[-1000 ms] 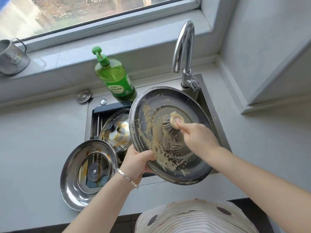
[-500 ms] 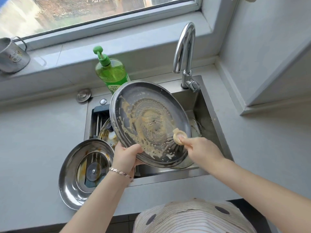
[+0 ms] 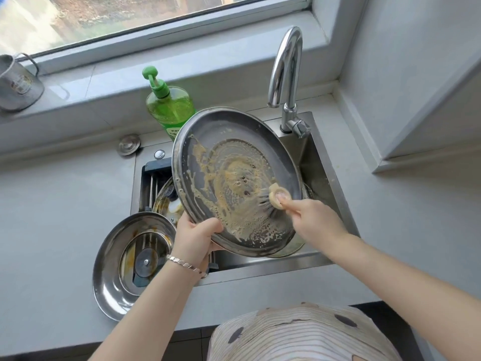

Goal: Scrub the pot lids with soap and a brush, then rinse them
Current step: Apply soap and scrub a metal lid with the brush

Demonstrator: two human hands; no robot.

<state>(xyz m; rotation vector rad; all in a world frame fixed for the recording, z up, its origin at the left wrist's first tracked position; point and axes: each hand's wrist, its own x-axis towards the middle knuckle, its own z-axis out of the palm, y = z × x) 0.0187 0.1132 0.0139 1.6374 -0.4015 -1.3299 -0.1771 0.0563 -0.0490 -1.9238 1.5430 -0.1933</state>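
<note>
The left hand (image 3: 195, 235) grips the lower left rim of the soapy pot lid (image 3: 223, 157), tilted over the sink (image 3: 260, 269). The right hand (image 3: 315, 225) curls round the brush (image 3: 276, 198), bristles against the lid's right side. A second lid (image 3: 112, 269) lies upturned at the sink's front left corner; the soap bottle (image 3: 169, 108) stands at its back edge

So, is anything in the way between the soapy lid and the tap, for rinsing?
Nothing visible. The left hand holds the lid over the sink, its upper rim close to the tap. The soap bottle stands behind the lid, left of the tap, not between them.
</note>
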